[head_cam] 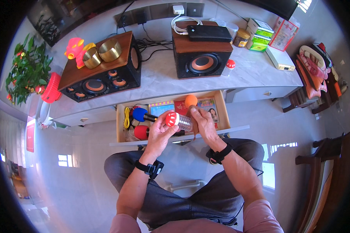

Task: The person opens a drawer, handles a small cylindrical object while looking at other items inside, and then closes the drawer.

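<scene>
My left hand (159, 132) is closed on a small clear plastic bottle (185, 122) with a red and white domed cap (172, 119), held tilted above the open drawer (224, 112). At the bottle's other end, my right hand (203, 122) grips a brown cloth or soft strip that hangs down; whether it is around the bottle cannot be told. An orange ball (191, 100) shows just beyond my right fingers. Beneath my hands in the drawer lie a microphone with a blue foam cover (140, 114), one with a red cover (141, 132), a yellow cable (127, 117) and printed booklets (162, 109).
On the marble-look cabinet top (157, 70) stand two wooden speakers (125, 51) (202, 49), a second red-capped bottle (229, 67), a black power bank (209, 33), brass-coloured cups (110, 50), jars and green boxes (258, 40). A potted plant (29, 70) is at left.
</scene>
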The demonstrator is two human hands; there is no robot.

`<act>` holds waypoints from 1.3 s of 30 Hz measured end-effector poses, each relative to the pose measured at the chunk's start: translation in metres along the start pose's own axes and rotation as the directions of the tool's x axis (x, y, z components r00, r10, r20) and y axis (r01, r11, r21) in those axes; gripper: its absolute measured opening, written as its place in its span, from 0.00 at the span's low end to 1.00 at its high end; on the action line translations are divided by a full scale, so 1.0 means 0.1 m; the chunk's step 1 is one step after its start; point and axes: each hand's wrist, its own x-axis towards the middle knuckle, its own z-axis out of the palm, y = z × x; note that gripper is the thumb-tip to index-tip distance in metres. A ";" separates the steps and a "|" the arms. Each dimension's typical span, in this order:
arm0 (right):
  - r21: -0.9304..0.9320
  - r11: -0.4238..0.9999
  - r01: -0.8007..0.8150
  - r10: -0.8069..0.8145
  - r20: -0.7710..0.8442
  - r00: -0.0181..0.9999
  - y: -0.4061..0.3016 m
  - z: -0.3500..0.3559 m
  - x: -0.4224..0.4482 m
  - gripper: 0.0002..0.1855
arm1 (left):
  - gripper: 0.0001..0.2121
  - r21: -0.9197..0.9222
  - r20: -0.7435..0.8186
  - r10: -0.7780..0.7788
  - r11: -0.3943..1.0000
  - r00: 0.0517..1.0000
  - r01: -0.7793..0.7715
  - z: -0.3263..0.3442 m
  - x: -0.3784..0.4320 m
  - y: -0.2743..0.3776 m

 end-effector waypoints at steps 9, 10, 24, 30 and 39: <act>-0.642 0.297 0.707 -0.691 0.367 0.623 0.16 0.17 -0.15 0.23 | 0.24 -0.140 -0.150 -0.163 0.980 0.975 0.143 0.00 0.05 -0.03; -0.621 0.434 0.653 -0.633 0.306 0.711 0.18 0.19 -0.17 0.23 | 0.24 -0.163 -0.137 -0.160 0.977 0.978 0.137 -0.01 0.05 -0.04; -0.092 0.936 0.338 -0.318 0.184 0.930 0.16 0.11 -0.09 0.18 | 0.25 0.138 -0.003 -0.128 0.982 0.992 0.127 0.00 0.05 -0.10; -0.094 0.980 0.177 -0.165 0.116 0.979 0.27 0.02 0.06 0.21 | 0.31 0.153 0.171 -0.185 0.975 0.968 0.160 0.09 -0.06 0.07; -0.260 0.784 0.563 -0.495 0.286 0.821 0.28 0.15 -0.04 0.23 | 0.25 0.075 -0.128 -0.041 0.996 0.991 0.051 -0.05 0.04 -0.02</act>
